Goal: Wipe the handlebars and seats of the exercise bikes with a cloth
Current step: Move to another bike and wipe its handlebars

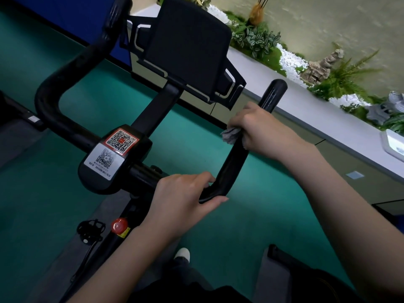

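Note:
A black exercise bike's handlebar (234, 165) fills the middle of the view, with a left horn (65, 75) curving away and a right horn (272, 95) pointing up. My right hand (260, 130) is wrapped around the right horn with a grey cloth (229, 135) pressed between palm and bar; a corner of the cloth sticks out to the left. My left hand (185, 202) grips the lower bend of the same bar near the stem. The bike's seat is not in view.
A black screen (188, 47) on a stalk stands ahead, and a QR-code panel (113, 152) sits at the bar's centre. A red knob (119, 225) and a pedal (90, 230) lie below. The floor is green carpet (240, 226). A white planter ledge (306, 110) runs along the right.

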Available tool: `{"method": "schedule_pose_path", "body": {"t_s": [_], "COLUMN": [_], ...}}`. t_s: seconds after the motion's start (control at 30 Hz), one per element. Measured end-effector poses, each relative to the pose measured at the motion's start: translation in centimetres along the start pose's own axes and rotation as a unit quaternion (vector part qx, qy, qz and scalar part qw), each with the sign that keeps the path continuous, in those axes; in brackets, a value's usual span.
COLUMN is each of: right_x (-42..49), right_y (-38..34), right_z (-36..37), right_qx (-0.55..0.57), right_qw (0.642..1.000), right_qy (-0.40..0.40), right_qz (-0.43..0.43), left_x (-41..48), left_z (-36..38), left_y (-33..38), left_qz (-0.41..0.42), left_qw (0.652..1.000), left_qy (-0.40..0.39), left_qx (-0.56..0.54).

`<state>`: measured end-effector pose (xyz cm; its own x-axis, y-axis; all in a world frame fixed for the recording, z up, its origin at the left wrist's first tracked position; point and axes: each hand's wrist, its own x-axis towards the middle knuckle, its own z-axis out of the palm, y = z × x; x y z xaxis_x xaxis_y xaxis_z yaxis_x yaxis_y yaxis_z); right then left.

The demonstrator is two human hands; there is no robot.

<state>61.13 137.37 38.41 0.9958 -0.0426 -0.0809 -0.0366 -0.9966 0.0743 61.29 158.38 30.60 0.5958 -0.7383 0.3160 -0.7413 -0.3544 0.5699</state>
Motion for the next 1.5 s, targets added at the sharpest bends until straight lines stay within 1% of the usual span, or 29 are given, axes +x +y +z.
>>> {"method": "schedule_pose_path", "body": {"t_s": [0.07,0.13,0.17,0.23,0.3,0.4,0.47,0.53,0.67,0.7,0.77,0.87,0.93,0.97,1.0,1.03,1.1,1.17,1.2,1.23,1.27,1.3,1.33,1.37,1.43,1.5], "right_x": [-1.4,-3.7,-4.7,-6.1,-6.2,-5.4,-5.6,-6.5,-8.2,-8.4,-8.6,-7.8,-6.6,-5.9,-5.4,-5.0,-4.9,-5.8,-6.4,-7.0,-7.5,-7.8,-7.7,-7.5,-6.7,-5.9], "right_y": [-0.3,-1.5,-2.3,-3.4,-2.8,-1.1,-1.8,-3.9,-8.8,-9.9,-11.5,-11.5,-9.8,-8.7,-7.6,-6.7,-6.0,-6.8,-7.6,-8.4,-9.1,-9.5,-9.5,-9.4,-8.7,-7.7], "right_z": [0.6,2.1,3.3,5.8,7.1,7.3,7.8,8.8,10.7,11.0,11.3,10.8,10.1,9.8,9.4,9.2,9.3,10.4,11.0,11.6,11.8,11.9,11.7,11.3,10.6,10.0], "right_qx": [0.077,0.162,0.188,0.211,0.221,0.264,0.32,0.401,0.569,0.594,0.642,0.715,0.743,0.747,0.747,0.743,0.736,0.74,0.753,0.776,0.806,0.836,0.861,0.876,0.883,0.876], "right_qw": [0.991,0.962,0.948,0.928,0.905,0.854,0.814,0.755,0.588,0.554,0.491,0.389,0.343,0.333,0.334,0.343,0.375,0.408,0.417,0.417,0.403,0.377,0.346,0.323,0.301,0.301], "right_qy": [0.106,0.219,0.258,0.305,0.354,0.42,0.448,0.46,0.432,0.422,0.405,0.395,0.403,0.411,0.42,0.426,0.416,0.364,0.323,0.279,0.238,0.206,0.186,0.176,0.179,0.196], "right_qz": [0.012,0.017,0.021,0.044,0.087,0.154,0.186,0.241,0.38,0.402,0.428,0.426,0.41,0.401,0.392,0.385,0.381,0.392,0.392,0.382,0.363,0.341,0.324,0.313,0.313,0.322], "left_x": [0.1,0.2,0.2,0.3,0.3,0.3,0.3,0.3,0.2,0.2,0.2,0.1,0.1,0.1,0.1,0.1,0.1,0.0,0.0,0.0,0.0,0.0,0.0,0.0,0.1,0.0], "left_z": [0.0,-0.1,-0.2,-0.2,-0.2,-0.2,-0.3,-0.3,-0.2,-0.2,-0.1,-0.1,-0.1,-0.1,-0.1,-0.1,-0.2,-0.2,-0.2,-0.3,-0.3,-0.3,-0.4,-0.4,-0.4,-0.3], "left_y": [0.1,0.1,0.2,0.2,0.3,0.4,0.4,0.4,0.5,0.5,0.5,0.4,0.4,0.5,0.5,0.5,0.5,0.5,0.5,0.6,0.6,0.6,0.6,0.7,0.6,0.6], "left_qz": [-0.003,-0.005,-0.006,-0.005,-0.006,-0.01,-0.012,-0.011,-0.011,-0.009,-0.005,-0.008,-0.008,-0.008,-0.007,-0.006,-0.003,-0.001,-0.002,-0.003,-0.006,-0.008,-0.008,-0.008,-0.011,-0.015], "left_qw": [1.0,1.0,1.0,1.0,1.0,1.0,0.999,0.999,0.999,0.999,0.999,0.999,0.999,0.999,0.999,0.999,0.999,0.999,0.999,0.998,0.999,0.999,0.999,0.999,0.998,0.998], "left_qy": [-0.002,-0.004,-0.005,-0.005,-0.003,-0.007,-0.016,-0.021,-0.01,-0.009,-0.013,-0.02,-0.016,-0.015,-0.014,-0.013,-0.012,-0.013,-0.015,-0.016,-0.017,-0.019,-0.019,-0.02,-0.025,-0.026], "left_qx": [-0.002,-0.001,0.0,0.005,0.014,0.022,0.026,0.032,0.038,0.039,0.04,0.039,0.042,0.044,0.046,0.048,0.052,0.052,0.052,0.053,0.051,0.049,0.049,0.05,0.05,0.049]}}
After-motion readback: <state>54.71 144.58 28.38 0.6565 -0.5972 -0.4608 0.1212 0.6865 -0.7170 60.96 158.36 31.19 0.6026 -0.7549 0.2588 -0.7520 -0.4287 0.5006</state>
